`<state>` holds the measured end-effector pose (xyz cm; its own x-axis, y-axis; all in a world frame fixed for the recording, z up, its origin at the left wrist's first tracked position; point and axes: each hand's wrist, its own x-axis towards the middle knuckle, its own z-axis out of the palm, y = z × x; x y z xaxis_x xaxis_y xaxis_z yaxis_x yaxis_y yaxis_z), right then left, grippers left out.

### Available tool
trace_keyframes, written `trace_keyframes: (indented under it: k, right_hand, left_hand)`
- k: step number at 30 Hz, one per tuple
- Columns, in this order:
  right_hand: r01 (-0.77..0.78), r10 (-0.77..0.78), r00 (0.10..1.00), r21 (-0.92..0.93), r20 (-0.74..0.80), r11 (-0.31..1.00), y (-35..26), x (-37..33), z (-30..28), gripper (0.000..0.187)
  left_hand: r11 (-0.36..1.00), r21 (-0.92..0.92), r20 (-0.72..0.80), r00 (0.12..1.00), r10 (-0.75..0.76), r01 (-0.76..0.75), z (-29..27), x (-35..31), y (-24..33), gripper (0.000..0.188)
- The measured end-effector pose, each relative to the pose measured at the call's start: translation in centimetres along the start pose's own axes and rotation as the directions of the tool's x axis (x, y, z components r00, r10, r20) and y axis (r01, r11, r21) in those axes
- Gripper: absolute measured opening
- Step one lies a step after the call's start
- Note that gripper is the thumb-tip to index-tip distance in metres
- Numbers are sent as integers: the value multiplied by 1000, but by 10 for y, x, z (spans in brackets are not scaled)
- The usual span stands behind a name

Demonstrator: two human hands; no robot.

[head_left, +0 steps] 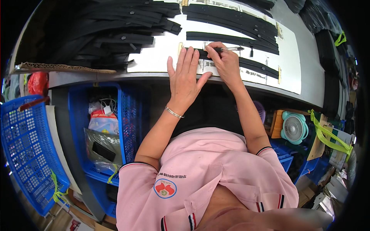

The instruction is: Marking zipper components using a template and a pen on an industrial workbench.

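A long black fabric strip lies across a white board on the table in front of me. Flat over the strip's left part rests my left hand, its fingers stretched out and the thumb spread. My right hand is closed around a clear-barrelled pen and sits just right of the left fingers, on or just above the strip; the pen's tip is hidden by the hand. Another black strip lies beyond it, with a stack of strips farther back. Yellowish tape marks the strip's right end.
Many loose black strips heap at the far left, behind a cardboard edge. Below the table stand a blue crate with bags and a phone, a blue basket and a teal fan. Dark bundles lie right.
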<state>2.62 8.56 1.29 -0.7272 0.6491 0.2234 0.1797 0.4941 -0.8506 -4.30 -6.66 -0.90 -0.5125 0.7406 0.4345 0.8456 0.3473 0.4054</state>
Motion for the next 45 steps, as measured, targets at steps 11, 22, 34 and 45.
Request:
trace_keyframes:
  k: [11,22,34,45]
  right_hand:
    - [4,-11,999,135,47,991,4,-4,-4,25]
    - [54,-56,996,40,62,998,7,-4,-6,24]
    - [-51,46,939,-6,-340,999,37,-18,-77,19]
    - [-34,-24,957,-196,-290,980,44,-17,-76,22]
  left_hand:
    - [1000,20,10,1000,1,-1,0,0,1,76]
    - [1000,25,28,1000,-11,11,-1,2,3,74]
    - [998,53,16,1000,21,-22,3,1,0,73]
    - [998,59,19,1000,-3,2,1,4,10,73]
